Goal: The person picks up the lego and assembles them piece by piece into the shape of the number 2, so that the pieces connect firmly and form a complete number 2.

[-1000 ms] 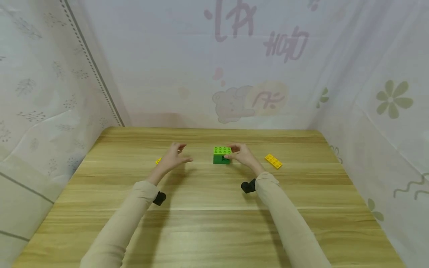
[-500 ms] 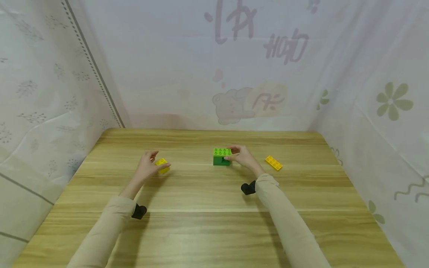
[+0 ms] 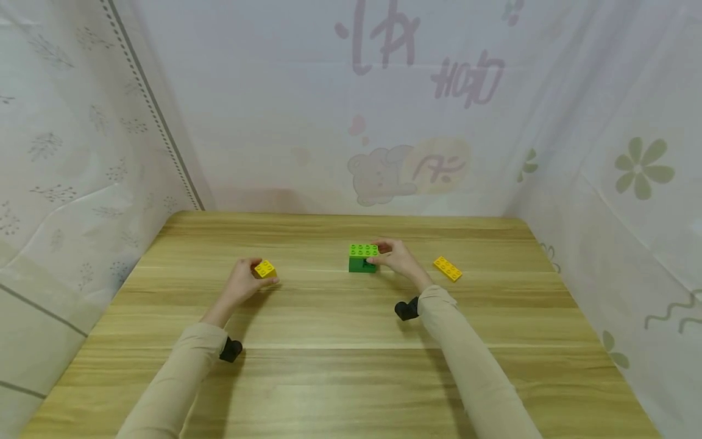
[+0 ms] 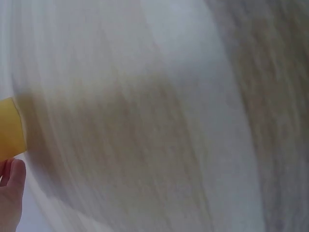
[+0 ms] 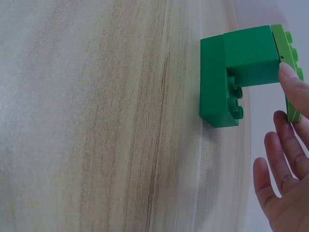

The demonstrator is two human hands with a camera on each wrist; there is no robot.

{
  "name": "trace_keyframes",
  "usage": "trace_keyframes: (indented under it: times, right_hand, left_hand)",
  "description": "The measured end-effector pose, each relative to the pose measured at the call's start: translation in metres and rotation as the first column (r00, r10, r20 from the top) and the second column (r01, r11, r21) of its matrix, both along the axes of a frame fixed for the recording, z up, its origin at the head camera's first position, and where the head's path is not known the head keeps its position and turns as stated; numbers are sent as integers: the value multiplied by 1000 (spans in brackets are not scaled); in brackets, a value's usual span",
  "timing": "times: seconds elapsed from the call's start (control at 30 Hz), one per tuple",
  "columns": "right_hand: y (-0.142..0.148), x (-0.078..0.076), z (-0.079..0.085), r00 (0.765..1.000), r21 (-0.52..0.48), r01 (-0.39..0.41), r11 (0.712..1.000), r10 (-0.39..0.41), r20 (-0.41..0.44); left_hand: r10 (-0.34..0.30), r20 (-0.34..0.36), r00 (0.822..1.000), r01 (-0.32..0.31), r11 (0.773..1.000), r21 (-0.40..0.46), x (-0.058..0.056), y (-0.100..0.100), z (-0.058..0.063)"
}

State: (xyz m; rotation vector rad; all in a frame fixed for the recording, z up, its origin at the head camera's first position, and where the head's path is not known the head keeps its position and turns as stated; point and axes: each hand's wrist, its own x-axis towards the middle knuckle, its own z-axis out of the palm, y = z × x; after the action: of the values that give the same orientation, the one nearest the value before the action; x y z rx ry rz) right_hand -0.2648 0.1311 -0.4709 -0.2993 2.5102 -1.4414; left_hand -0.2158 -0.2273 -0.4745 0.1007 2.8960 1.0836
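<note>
At the left, a small yellow brick [image 3: 265, 268] sits between the thumb and fingers of my left hand [image 3: 239, 283], which pinches it at the tabletop. The left wrist view catches only an edge of the yellow brick [image 4: 10, 128] with a fingertip against it. My right hand [image 3: 402, 258] pinches the overhanging end of a flat light green brick [image 3: 364, 249]. That flat brick tops a small dark green brick [image 5: 248, 53], which stands on one end of a longer dark green brick [image 5: 212, 82] whose other studs are bare. Part of the stack's right side is hidden by my right thumb in the head view.
A flat yellow brick [image 3: 448, 268] lies to the right of my right hand. The wooden table [image 3: 334, 378] reaches back to a patterned curtain [image 3: 274, 122], and more curtain hangs on both sides. Black wrist-worn devices [image 3: 407, 309] sit below both sleeves.
My left hand moved left from near the middle to the small yellow brick, then its fingers closed around it. My right hand stayed at the green stack.
</note>
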Motion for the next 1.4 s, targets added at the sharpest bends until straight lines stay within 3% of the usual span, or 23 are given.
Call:
trace_keyframes:
  times: [0.3, 0.77, 1.0, 1.4]
  right_hand:
    - [-1, 0, 0, 1000, -7, -10, 1000, 10, -3]
    - [1, 3, 6, 1000, -18, -12, 1000, 12, -14]
    - [3, 0, -1, 1000, -12, -10, 1000, 9, -19]
    - [-1, 0, 1, 1000, -5, -13, 1000, 13, -17]
  left_hand:
    - [-26, -63, 998, 23, 999, -44, -3, -4, -5]
    - [-22, 14, 1000, 23, 994, -103, -3, -2, -2]
    - [-52, 52, 997, 52, 999, -5, -20, 11, 14]
    - [-132, -6, 991, 131, 988, -76, -38, 38, 38]
